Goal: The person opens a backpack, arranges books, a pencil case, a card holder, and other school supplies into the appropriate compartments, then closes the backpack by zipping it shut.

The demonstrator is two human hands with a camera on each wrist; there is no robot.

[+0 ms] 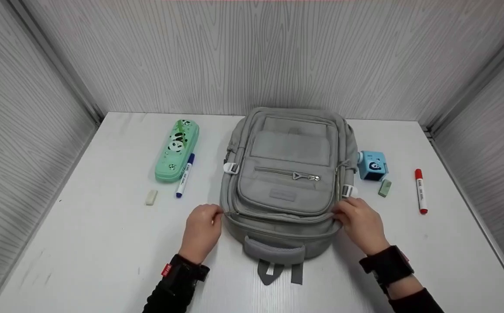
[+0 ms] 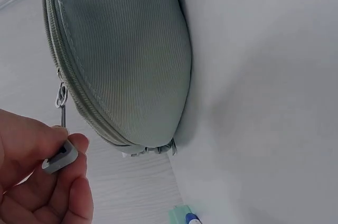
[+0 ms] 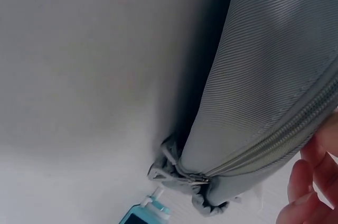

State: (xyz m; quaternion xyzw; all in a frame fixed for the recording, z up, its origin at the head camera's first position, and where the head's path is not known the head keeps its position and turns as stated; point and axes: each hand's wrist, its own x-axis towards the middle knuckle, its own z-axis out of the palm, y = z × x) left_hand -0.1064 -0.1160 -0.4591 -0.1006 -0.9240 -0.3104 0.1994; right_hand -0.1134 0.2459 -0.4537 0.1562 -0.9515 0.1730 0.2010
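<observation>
A grey backpack (image 1: 284, 148) lies front side up on a white table, its top handle (image 1: 273, 251) towards me. At its near left corner my left hand (image 1: 201, 230) pinches a zipper pull (image 2: 62, 156) between thumb and curled fingers; the left wrist view shows the metal slider on the zipper track. Across the bag, my right hand (image 1: 362, 224) grips the fabric edge beside the zipper (image 3: 296, 121) at the near right corner. Part of that grip is cut off in the right wrist view. A smaller front-pocket zipper (image 1: 286, 174) is closed.
Left of the bag lie a green panda pencil case (image 1: 175, 152), a blue marker (image 1: 185, 176) and a whitish eraser (image 1: 151, 197). On the right are a blue panda sharpener (image 1: 372, 165), a green eraser (image 1: 385, 188) and a red marker (image 1: 421, 191). Grey panels wall the table.
</observation>
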